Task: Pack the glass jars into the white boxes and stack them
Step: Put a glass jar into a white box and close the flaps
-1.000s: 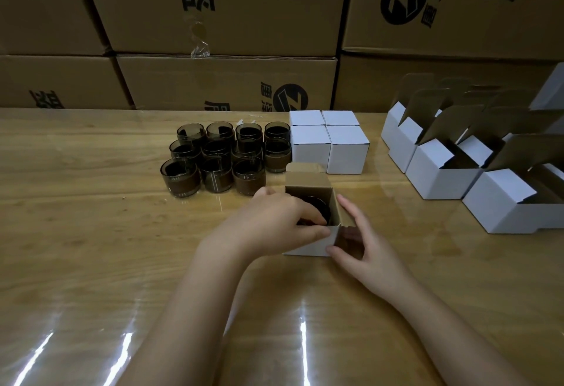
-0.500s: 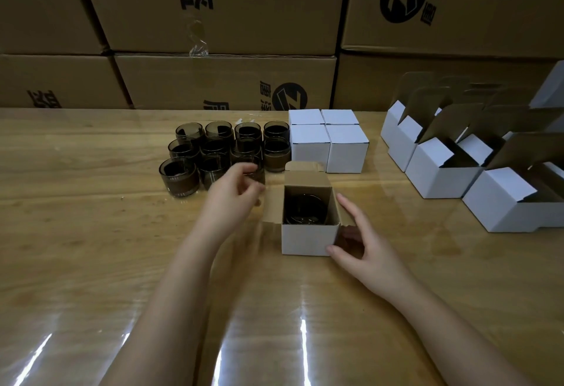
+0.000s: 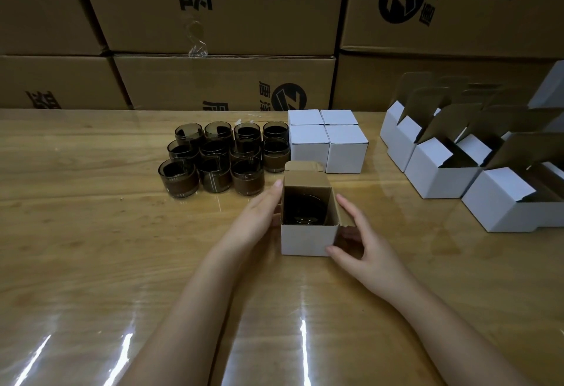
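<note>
White box (image 3: 305, 240), lid open, is standing on the wooden table (image 3: 91, 248) with a dark glass jar (image 3: 305, 208) sitting inside. Left hand (image 3: 259, 220) is pressing straight fingers flat against its left wall; right hand (image 3: 363, 245), fingers loosely spread, is touching its right flap and front corner.
</note>
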Available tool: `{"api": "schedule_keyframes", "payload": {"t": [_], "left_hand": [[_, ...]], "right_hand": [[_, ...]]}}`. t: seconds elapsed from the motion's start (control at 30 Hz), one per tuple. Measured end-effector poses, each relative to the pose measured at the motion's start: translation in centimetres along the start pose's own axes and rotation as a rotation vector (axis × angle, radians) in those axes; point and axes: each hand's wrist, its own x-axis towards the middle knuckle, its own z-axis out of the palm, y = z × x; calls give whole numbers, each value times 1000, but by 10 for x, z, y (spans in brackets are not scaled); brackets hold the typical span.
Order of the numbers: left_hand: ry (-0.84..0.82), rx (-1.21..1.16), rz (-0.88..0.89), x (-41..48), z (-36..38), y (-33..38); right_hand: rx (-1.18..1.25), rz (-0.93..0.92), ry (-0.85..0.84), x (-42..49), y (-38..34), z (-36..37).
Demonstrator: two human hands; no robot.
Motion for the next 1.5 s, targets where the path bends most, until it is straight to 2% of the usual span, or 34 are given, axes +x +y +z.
{"api": "schedule_keyframes", "payload": {"t": [0.43,0.8,1.13,1.5], "left_hand": [[29,-100,42,5,-1,-17],[45,-78,56,12,2,-22],[64,-134,118,8,6,-24],[104,-107,216,4,9,-23]], "right_hand": [[-19,6,-7,-1,-5,-2],[-18,23,-17,0,-1,0],[144,126,99,3,9,3],[120,89,48,1,8,3]]}}
